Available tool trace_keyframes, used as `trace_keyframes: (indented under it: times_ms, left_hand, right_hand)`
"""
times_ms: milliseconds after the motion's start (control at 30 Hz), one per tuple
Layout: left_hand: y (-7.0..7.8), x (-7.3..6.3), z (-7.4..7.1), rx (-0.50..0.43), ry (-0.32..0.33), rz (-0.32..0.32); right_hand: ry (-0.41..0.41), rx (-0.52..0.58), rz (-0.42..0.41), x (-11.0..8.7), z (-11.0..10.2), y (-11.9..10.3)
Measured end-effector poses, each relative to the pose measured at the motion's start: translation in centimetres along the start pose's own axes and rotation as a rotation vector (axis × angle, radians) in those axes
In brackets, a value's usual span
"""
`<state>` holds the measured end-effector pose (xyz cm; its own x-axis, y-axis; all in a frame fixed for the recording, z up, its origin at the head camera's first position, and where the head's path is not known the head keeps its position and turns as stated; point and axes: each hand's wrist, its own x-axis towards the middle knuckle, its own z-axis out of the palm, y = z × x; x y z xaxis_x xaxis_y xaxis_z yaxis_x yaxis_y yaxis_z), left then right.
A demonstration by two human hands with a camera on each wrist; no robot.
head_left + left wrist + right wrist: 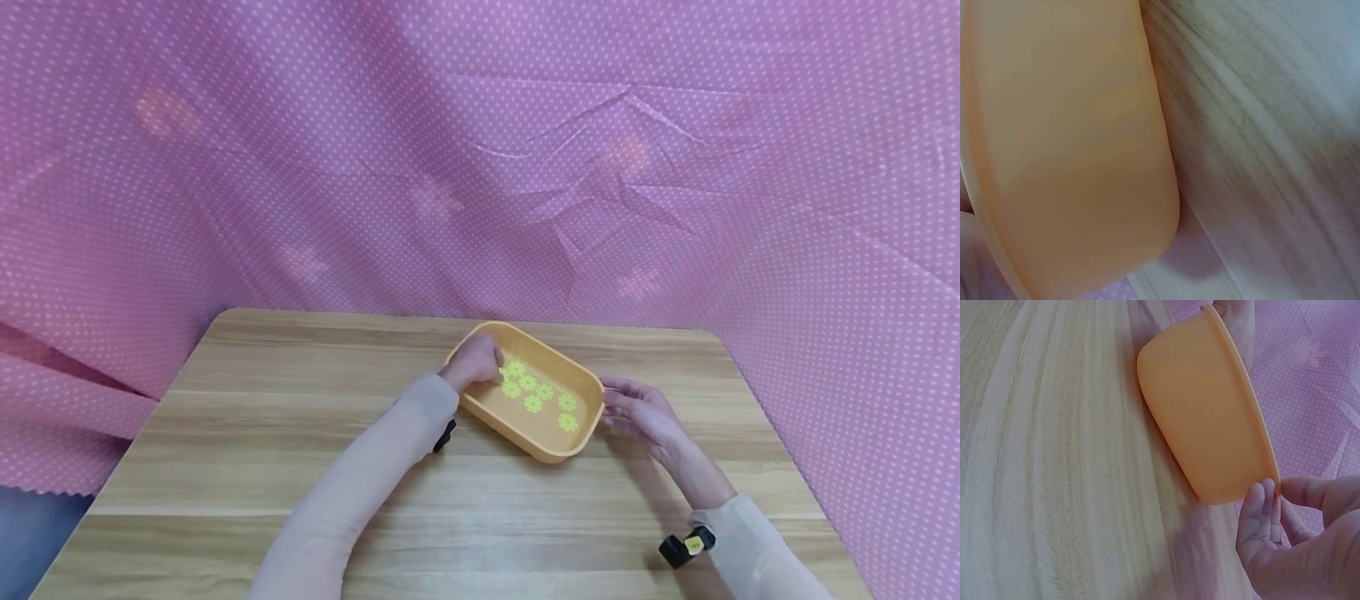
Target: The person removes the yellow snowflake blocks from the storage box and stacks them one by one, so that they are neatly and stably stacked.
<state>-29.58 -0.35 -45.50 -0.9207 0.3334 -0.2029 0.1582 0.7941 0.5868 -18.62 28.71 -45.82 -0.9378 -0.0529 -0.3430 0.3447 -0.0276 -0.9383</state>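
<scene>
From where I sit, pink-purple cloth with white dots (480,167) fills most of my head view, hanging beyond the far edge and along both sides. Below it spreads a pale wood-grain tabletop (262,433), its far corners rounded, its sides widening toward me. I have a broad run of wood to the left, a good stretch on the near side, and a narrower strip to the right.

An orange rectangular basin with rounded corners (551,367) sits in the far half, a little right of centre, turned so one end points far left and the other near right. Its far-left corner comes right up to the far edge, so I see little room there.

Two light-coloured sleeves (360,475) reach in from the near side, a small black wrist device (687,546) at each cuff. The right hand (643,412) pinches the basin's right end, thumb at the rim and fingers against the outer wall. The left hand (477,362) reaches over the left rim with its fingers curled downward; I cannot tell whether that grip holds anything.

Smallest are several flat yellow flower-shaped pieces (533,404) on the basin floor, the leftmost beside the left fingers.
</scene>
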Motion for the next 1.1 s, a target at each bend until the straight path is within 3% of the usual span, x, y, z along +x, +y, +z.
trace_keyframes:
  times_ms: [333, 1100]
  left_hand:
    - [-0.28, 0.02, 0.26, 0.047, -0.007, 0.013]
    - [-0.14, -0.61, -0.14, -0.045, 0.034, 0.024]
  right_hand:
    - [-0.011, 0.006, -0.005, -0.07, 0.29, -0.09]
    - [-0.013, -0.006, -0.010, -0.09, 0.29, -0.04]
